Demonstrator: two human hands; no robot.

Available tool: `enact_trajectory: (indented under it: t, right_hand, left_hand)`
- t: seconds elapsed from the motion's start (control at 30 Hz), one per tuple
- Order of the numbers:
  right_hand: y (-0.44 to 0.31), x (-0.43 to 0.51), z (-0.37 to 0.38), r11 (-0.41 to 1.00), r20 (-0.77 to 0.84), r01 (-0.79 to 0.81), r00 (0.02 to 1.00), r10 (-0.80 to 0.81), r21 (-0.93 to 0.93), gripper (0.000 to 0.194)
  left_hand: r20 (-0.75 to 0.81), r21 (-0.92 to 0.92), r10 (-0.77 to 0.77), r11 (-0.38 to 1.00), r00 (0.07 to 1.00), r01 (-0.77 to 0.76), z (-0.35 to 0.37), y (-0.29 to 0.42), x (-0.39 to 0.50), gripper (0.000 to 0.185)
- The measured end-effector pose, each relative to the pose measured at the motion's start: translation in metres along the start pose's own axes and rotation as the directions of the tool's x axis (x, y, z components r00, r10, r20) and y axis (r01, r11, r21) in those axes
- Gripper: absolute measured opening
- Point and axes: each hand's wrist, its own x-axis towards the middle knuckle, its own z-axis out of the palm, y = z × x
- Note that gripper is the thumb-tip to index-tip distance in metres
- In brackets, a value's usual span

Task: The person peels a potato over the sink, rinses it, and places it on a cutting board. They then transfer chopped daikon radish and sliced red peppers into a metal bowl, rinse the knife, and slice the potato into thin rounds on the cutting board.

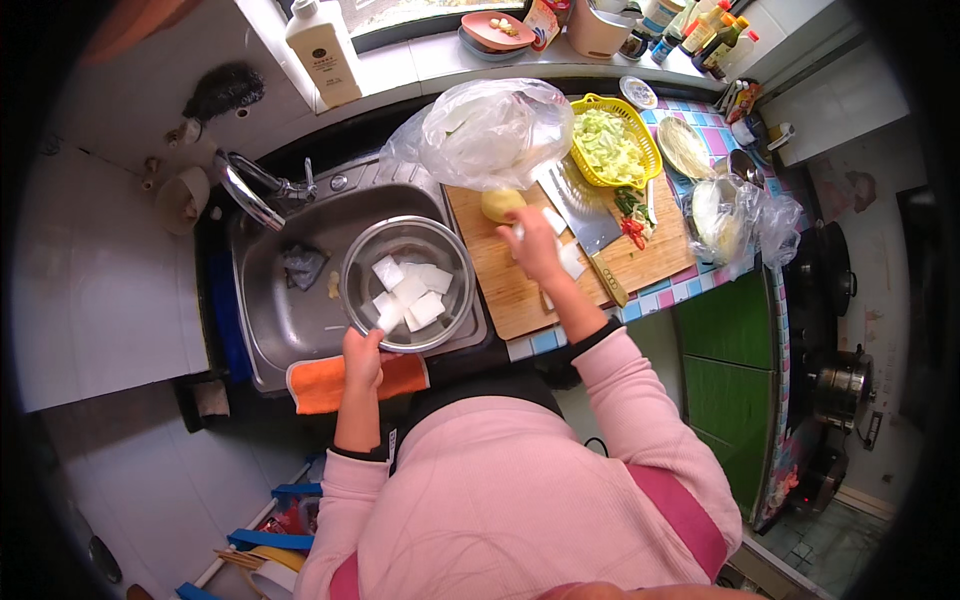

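A stainless steel bowl (407, 225) holds several flat, squarish white food pieces (410, 289). My left hand (362, 360) grips its near rim, over the right part of the sink. Above the wooden cutting board (495, 300), my right hand (534, 244) has its fingers closed around what looks like another white piece (517, 231). More white pieces (570, 260) lie on the board beside and partly under that hand. Just beyond my fingers is a round yellowish vegetable, possibly a potato (501, 205). A cleaver (589, 217) rests to the right, its handle towards me.
Behind the board sits a plastic bag (495, 135). Chopped cabbage fills a yellow basket (616, 180), with cut red and green peppers (634, 229) nearby. A faucet (251, 191) overhangs the sink (262, 345). An orange cloth (319, 386) drapes over the front edge; a bagged bowl (716, 217) stands right.
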Motion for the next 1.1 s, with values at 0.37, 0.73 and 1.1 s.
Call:
enact_trajectory:
  t: [0.37,0.73,1.1]
  right_hand:
    - [0.042,0.025,-0.022,0.843,0.425,0.001,0.864,0.270,-0.538,0.076]
    - [0.049,0.009,-0.013,0.916,0.367,0.100,0.929,0.054,-0.388,0.058]
    - [0.006,-0.019,-0.008,0.986,0.204,-0.075,0.978,0.044,0.148,0.032]
  left_hand:
    - [0.042,0.024,-0.033,0.999,0.999,0.032,0.003,-0.004,-0.004,0.032]
    - [0.017,-0.003,-0.029,1.000,0.999,0.029,0.014,-0.002,-0.008,0.033]
    - [-0.006,-0.021,-0.012,1.000,1.000,0.012,0.018,-0.003,-0.008,0.033]
